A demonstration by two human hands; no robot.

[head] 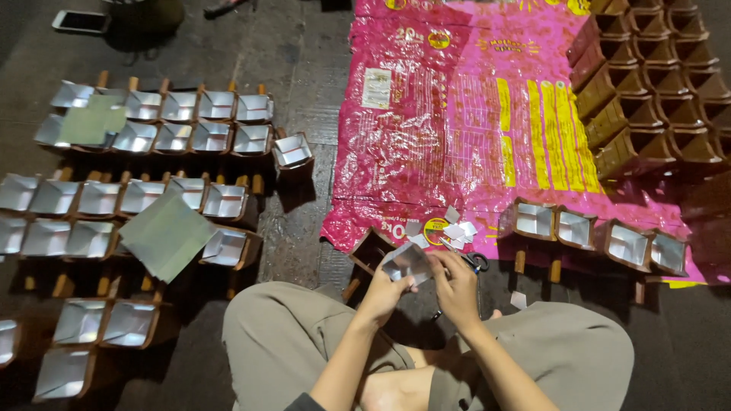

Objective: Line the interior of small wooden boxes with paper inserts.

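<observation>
1. While sitting cross-legged on the dark floor point(304, 68), holding a small silver foil piece point(406, 262) between both hands, just off the near edge of the pink plastic sheet point(457, 114).
2. Left hand point(387, 293) pinched shut on the foil's lower edge; right hand point(455, 285) closed on its right side, fingers curled over.
3. Open brown cardboard cup point(371, 250) right behind the foil, unlined, almost touching the left hand.
4. Scissors point(474, 262) just beside the right hand, foil scraps point(457, 230) scattered at the sheet's near edge.
5. Foil-lined cups point(152, 152) in rows across the left floor, four more point(594, 232) along the sheet's near-right edge, plain brown ones point(647, 76) stacked at the far-right corner.
6. Risks, probably: thin foil creasing or tearing from too tight a pinch; knee bumping the nearby cup; scraps mixing with good pieces; loose green-grey sheets point(166, 234) sliding over finished cups.
</observation>
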